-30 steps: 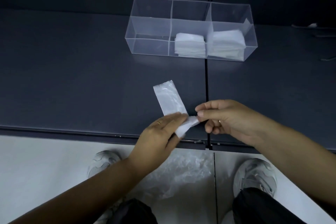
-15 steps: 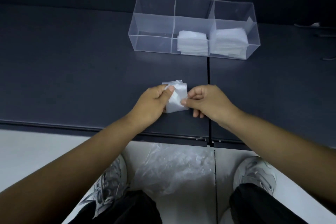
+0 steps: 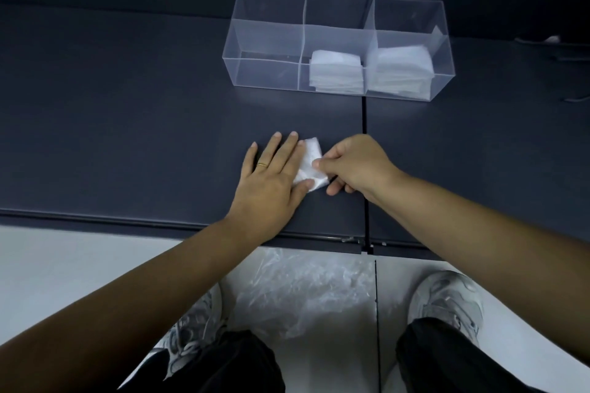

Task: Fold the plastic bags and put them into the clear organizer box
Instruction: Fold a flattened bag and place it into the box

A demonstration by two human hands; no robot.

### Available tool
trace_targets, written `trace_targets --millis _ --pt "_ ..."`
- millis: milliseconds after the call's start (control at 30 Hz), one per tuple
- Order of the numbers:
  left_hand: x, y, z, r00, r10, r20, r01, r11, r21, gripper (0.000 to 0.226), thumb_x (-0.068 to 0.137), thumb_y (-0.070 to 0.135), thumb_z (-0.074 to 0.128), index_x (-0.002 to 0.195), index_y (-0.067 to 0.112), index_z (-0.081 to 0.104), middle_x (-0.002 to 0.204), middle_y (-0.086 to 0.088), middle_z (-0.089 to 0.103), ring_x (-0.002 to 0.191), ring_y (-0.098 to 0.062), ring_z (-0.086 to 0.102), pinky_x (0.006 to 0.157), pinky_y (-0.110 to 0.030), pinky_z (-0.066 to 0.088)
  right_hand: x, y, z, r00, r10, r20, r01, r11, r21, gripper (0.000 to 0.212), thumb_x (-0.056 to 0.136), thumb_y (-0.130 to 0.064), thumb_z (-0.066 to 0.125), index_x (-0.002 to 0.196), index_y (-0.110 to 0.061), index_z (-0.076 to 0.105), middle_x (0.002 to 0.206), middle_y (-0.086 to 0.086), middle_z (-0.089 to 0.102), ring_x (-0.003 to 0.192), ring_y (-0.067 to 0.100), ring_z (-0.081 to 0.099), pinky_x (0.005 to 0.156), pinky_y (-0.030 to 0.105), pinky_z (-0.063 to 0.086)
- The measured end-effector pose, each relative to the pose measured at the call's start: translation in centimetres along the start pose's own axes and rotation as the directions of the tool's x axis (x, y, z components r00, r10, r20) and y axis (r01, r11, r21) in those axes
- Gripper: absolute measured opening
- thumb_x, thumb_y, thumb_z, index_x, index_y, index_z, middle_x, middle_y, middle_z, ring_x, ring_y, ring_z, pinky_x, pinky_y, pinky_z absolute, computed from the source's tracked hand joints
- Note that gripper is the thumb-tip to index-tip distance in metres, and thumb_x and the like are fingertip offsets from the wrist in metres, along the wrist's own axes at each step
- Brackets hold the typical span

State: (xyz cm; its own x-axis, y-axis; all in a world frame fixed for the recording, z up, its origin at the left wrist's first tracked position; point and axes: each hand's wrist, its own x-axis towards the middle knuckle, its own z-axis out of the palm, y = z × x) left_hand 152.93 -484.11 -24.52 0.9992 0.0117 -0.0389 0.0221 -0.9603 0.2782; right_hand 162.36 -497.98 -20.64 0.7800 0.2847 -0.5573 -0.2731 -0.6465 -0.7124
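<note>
A small folded white plastic bag [image 3: 311,166] lies on the dark table [image 3: 127,124]. My left hand [image 3: 271,175] lies flat, fingers spread, pressing on the bag's left part. My right hand [image 3: 354,163] pinches the bag's right edge between thumb and forefinger. The clear organizer box [image 3: 268,35] stands farther back with three compartments. Its left compartment holds nothing; a stack of folded bags [image 3: 336,70] fills the middle one and another stack [image 3: 400,68] the right one.
Loose crumpled clear plastic bags [image 3: 303,290] lie on the white floor between my shoes, below the table's front edge [image 3: 127,222]. A seam [image 3: 364,118] runs across the table right of the bag.
The long strip was folded up into a small square and moved away from the table edge. My left hand went from pinching it to pressing flat on it.
</note>
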Motion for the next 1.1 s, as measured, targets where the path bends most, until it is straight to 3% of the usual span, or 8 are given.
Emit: trace_targets --millis 167,267,367,567,700,867,1000,1100 --pt "0.1 -0.7 0.4 0.998 -0.024 0.063 0.017 0.993 0.119 0.081 0.088 0.069 0.002 0.153 0.021 -0.001 0.162 0.005 -0.003 0.148 -0.016 -0.009 0.118 -0.044 -0.011 -0.9 0.7 0.9 0.931 -0.318 -0.18 0.223 0.885 -0.409 0.01 0.085 -0.031 0.066 0.084 -0.021 0.064 0.073 -0.011 0.062 0.074 0.014 0.063 0.069 0.031 0.049" --pt "0.3 -0.8 0.4 0.997 -0.04 0.07 0.029 0.989 0.144 0.084 0.085 0.072 0.0 0.153 0.022 -0.003 0.162 0.004 -0.004 0.148 -0.017 -0.01 0.118 -0.045 -0.01 -1.7 2.6 2.3 0.851 -0.478 -0.218 0.273 0.757 -0.593 0.03 0.085 -0.044 0.062 0.105 -0.022 0.056 0.102 -0.005 0.057 0.1 0.016 0.052 0.085 0.032 0.033" --pt "0.5 -0.9 0.4 0.994 -0.058 0.089 0.044 0.987 0.152 0.09 0.081 0.077 -0.001 0.153 0.023 -0.007 0.162 0.002 -0.009 0.147 -0.019 -0.013 0.118 -0.046 -0.011 -1.5 3.9 2.1 0.818 -0.521 -0.244 0.266 0.719 -0.642 0.036 0.086 -0.046 0.061 0.112 -0.022 0.055 0.11 -0.001 0.051 0.108 0.02 0.045 0.085 0.031 0.023" --pt "0.6 -0.9 0.3 0.99 -0.096 0.103 0.08 0.986 0.149 0.097 0.076 0.08 -0.001 0.152 0.021 -0.012 0.16 0.0 -0.016 0.146 -0.02 -0.019 0.117 -0.048 -0.013 -1.8 4.3 2.1 0.782 -0.545 -0.303 0.271 0.735 -0.621 0.017 0.09 -0.026 0.062 0.104 -0.018 0.061 0.104 0.002 0.053 0.102 0.023 0.049 0.082 0.029 0.022" --pt "0.4 -0.2 0.3 0.985 -0.137 0.104 0.119 0.979 0.164 0.097 0.079 0.076 -0.001 0.151 0.012 -0.012 0.16 -0.006 -0.017 0.146 -0.021 -0.02 0.115 -0.048 -0.014 -1.8 3.6 2.5 0.825 -0.481 -0.298 0.262 0.792 -0.552 0.015 0.091 -0.036 0.057 0.097 -0.022 0.061 0.104 -0.003 0.05 0.103 0.017 0.045 0.083 0.027 0.021" --pt "-0.1 1.3 0.5 0.961 -0.251 0.119 0.226 0.955 0.192 0.1 0.078 0.073 -0.005 0.147 0.003 -0.018 0.158 -0.014 -0.021 0.145 -0.025 -0.022 0.115 -0.047 -0.015 -1.5 1.4 2.4 0.877 -0.43 -0.217 0.297 0.838 -0.459 0.014 0.081 -0.031 0.069 0.081 -0.018 0.063 0.09 -0.005 0.053 0.085 0.014 0.053 0.08 0.03 0.042" --pt "-0.6 1.5 0.0 0.956 -0.235 0.178 0.238 0.971 0.005 0.11 0.074 0.081 0.015 0.149 0.006 -0.017 0.158 -0.009 -0.022 0.144 -0.019 -0.025 0.113 -0.042 -0.02 -1.3 0.3 1.5 0.935 -0.317 -0.159 0.287 0.94 -0.184 0.016 0.079 -0.017 0.07 0.073 -0.021 0.056 0.07 -0.012 0.055 0.065 0.005 0.052 0.061 0.025 0.043" --pt "-0.6 0.3 -2.3 0.953 -0.174 0.248 0.257 0.898 -0.358 0.116 0.068 0.082 0.037 0.153 0.016 -0.007 0.161 0.003 -0.008 0.144 -0.005 -0.016 0.115 -0.032 -0.014 -1.7 0.1 0.2 0.957 -0.285 -0.047 0.288 0.955 0.071 0.025 0.076 -0.005 0.072 0.074 -0.02 0.052 0.07 -0.004 0.057 0.064 0.009 0.051 0.062 0.027 0.042"
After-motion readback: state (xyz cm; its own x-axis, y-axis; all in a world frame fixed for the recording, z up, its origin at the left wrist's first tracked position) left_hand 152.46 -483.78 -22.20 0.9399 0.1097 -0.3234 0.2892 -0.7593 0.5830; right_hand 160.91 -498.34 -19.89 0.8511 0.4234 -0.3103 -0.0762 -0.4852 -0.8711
